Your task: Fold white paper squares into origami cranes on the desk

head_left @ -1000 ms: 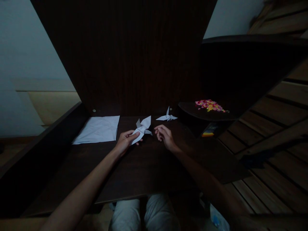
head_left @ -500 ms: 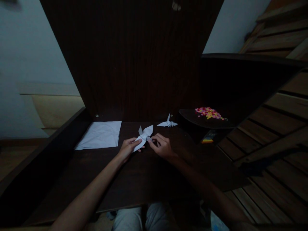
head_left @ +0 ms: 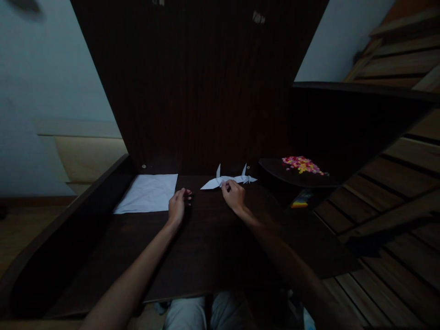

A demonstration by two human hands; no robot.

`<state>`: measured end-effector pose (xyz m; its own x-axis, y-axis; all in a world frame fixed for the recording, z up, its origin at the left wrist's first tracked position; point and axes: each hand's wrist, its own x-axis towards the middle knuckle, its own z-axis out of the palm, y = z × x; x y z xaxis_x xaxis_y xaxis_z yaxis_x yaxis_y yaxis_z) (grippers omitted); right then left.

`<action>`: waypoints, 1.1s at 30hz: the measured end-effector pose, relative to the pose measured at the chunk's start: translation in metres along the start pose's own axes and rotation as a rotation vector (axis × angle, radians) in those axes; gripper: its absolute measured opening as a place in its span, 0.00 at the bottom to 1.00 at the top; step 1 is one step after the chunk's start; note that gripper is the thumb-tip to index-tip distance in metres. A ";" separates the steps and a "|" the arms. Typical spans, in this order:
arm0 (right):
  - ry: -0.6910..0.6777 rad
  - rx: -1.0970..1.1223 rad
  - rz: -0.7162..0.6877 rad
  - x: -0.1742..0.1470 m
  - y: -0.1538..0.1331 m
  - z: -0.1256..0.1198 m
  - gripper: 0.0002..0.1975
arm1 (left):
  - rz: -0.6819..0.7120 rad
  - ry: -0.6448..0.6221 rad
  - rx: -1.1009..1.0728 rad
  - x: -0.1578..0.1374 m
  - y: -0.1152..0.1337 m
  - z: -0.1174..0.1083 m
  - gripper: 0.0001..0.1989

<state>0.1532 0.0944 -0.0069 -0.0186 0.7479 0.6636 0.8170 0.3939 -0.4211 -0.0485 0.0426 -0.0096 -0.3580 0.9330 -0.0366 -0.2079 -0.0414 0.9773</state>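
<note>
A white folded paper crane (head_left: 211,184) rests at the back of the dark desk, one wing pointing up. My right hand (head_left: 234,196) pinches its near side between thumb and fingers. Just to the right lies a second paper crane (head_left: 248,179), partly behind my right hand, with its wing also up. My left hand (head_left: 177,207) holds nothing; its fingers are loosely bent and apart, beside the right edge of the white paper sheets (head_left: 146,193).
On a low corner shelf (head_left: 275,170) at the right lies a heap of small pink, red and yellow pieces (head_left: 302,164). Below it is a small item with a yellow-orange edge (head_left: 299,205). A raised side board (head_left: 68,229) bounds the desk at left; a tall dark panel (head_left: 206,91) stands behind.
The crane has gone from between both hands to the back of the desk, beside the other crane. My left hand has let go and moved left; my right hand has moved forward with the crane.
</note>
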 end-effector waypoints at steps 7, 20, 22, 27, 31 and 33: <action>-0.015 -0.166 0.147 0.014 0.011 0.020 0.11 | 0.048 -0.016 0.074 0.000 -0.003 0.000 0.16; -0.159 -0.262 0.339 0.024 0.012 0.032 0.13 | 0.034 -0.045 0.095 0.001 -0.007 0.001 0.15; -0.191 -0.270 0.375 0.026 0.009 0.032 0.14 | 0.039 -0.040 0.093 0.001 -0.007 0.002 0.15; -0.218 -0.298 0.431 0.027 0.006 0.031 0.16 | 0.054 -0.045 0.090 0.001 -0.008 0.002 0.15; -0.260 -0.311 0.459 0.026 0.006 0.029 0.17 | 0.064 -0.058 0.106 0.002 -0.010 0.001 0.14; -0.292 -0.315 0.470 0.024 0.006 0.026 0.18 | 0.071 -0.064 0.124 0.002 -0.010 0.001 0.14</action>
<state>0.1425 0.1292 -0.0096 0.2630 0.9352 0.2370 0.9056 -0.1546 -0.3950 -0.0465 0.0454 -0.0194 -0.3084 0.9503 0.0429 -0.0684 -0.0672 0.9954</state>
